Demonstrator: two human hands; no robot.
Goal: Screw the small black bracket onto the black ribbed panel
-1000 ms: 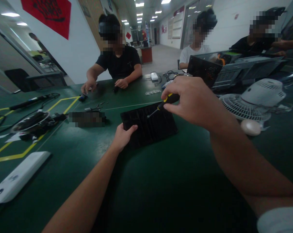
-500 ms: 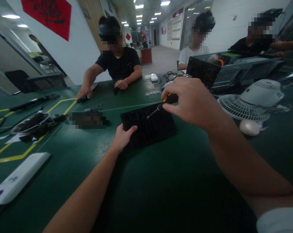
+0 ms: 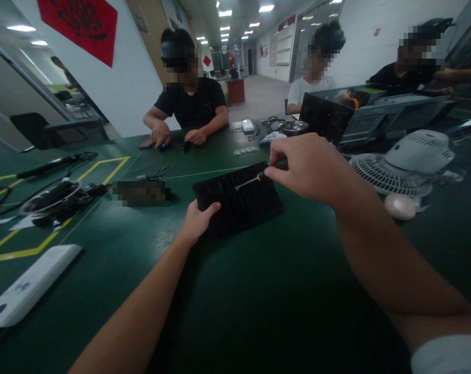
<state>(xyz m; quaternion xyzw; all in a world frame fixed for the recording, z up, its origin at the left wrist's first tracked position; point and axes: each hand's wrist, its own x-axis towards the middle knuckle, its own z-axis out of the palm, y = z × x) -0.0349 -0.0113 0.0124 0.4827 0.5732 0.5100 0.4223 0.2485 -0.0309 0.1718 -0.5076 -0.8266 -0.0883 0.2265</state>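
A flat black rectangular panel [image 3: 251, 200] with raised ribs lies tilted above the green table [image 3: 282, 291]. At its left end my left hand [image 3: 198, 221] grips it, thumb on top and the other fingers hidden below. My right hand [image 3: 305, 169] is closed on a screwdriver [image 3: 249, 183] with a black and yellow handle. The screwdriver's thin shaft slants down to the left, and its tip is at the panel's ribbed face. Whether a screw sits under the tip is too small to tell.
A white fan part with a round grille [image 3: 391, 174] and a pale rounded piece [image 3: 400, 206] lie at right. Left are a white long casing [image 3: 35, 285] and a cable coil [image 3: 56, 200]. Across the table a person [image 3: 192, 104] handles small parts; a metal computer case [image 3: 376, 117] stands behind.
My right hand has turned slightly and dropped a little, so the screwdriver lies flatter. The panel and my left hand stay nearly still. The person opposite has drawn one hand inward.
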